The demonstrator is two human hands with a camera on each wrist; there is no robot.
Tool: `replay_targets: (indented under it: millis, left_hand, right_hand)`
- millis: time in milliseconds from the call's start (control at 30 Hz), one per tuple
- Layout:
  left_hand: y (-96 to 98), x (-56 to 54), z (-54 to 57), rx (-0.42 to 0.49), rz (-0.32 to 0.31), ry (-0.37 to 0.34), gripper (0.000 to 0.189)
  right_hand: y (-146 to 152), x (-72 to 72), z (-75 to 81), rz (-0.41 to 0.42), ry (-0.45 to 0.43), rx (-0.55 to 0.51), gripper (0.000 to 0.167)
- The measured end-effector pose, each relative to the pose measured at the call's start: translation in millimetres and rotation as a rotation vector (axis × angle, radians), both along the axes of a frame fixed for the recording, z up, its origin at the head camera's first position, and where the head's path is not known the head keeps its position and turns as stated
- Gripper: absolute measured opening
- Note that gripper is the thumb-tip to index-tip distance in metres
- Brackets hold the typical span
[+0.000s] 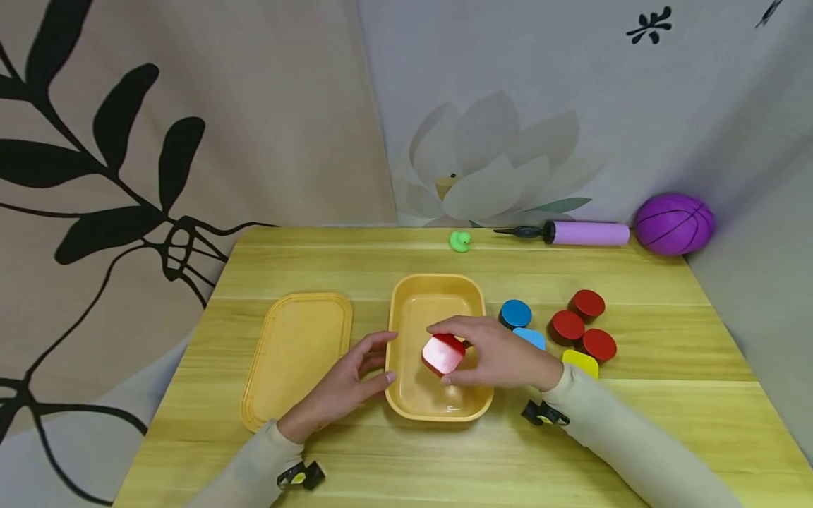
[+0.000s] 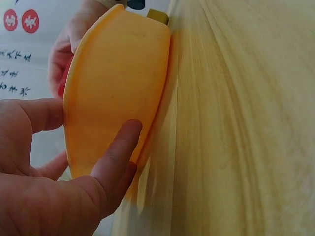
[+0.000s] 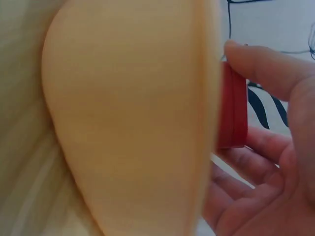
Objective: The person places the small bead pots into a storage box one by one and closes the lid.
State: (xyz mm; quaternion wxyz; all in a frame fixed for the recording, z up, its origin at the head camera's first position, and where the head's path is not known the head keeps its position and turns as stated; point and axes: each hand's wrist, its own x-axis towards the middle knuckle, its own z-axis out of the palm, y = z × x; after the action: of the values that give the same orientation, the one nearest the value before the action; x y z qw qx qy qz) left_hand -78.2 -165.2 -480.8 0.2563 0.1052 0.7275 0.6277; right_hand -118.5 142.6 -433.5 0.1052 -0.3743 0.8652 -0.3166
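Overhead and side views of tub

1 green duck near purple pump; 1 purple ball just beside pump.

Left wrist view: on the white backdrop we see two red discs side by side, each with one white Chinese-looking character, too blurry for us to read surely; below them, three short rows of black brush-style characters, Chinese-looking too, small and soft, so we can't make out the words; head and right wrist views, nothing legible that we find
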Motion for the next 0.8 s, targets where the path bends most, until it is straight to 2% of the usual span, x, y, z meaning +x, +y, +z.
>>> replay_targets:
  millis: [367, 500, 633, 800]
  left_hand:
    - [0.7, -0.3, 2.0, 0.005, 0.001, -0.023, 0.067]
    - [0.1, 0.1, -0.2, 0.009, -0.001, -0.027, 0.068]
    - [0.3, 0.2, -1.1, -0.001, -0.004, -0.025, 0.068]
    - [0.2, -0.5, -1.1, 0.006, -0.011, -0.03, 0.067]
  right_hand:
    - [-38.0, 1.1, -13.5, 0.179, -0.041, 0.144, 0.067]
    - [-44.0, 2.1, -17.6, 0.231, -0.049, 0.148, 0.067]
    - [-48.1, 3.0, -23.2, 0.264, -0.066, 0.141, 0.068]
    - [-50.1, 3.3, -24.8, 0.262, -0.078, 0.144, 0.074]
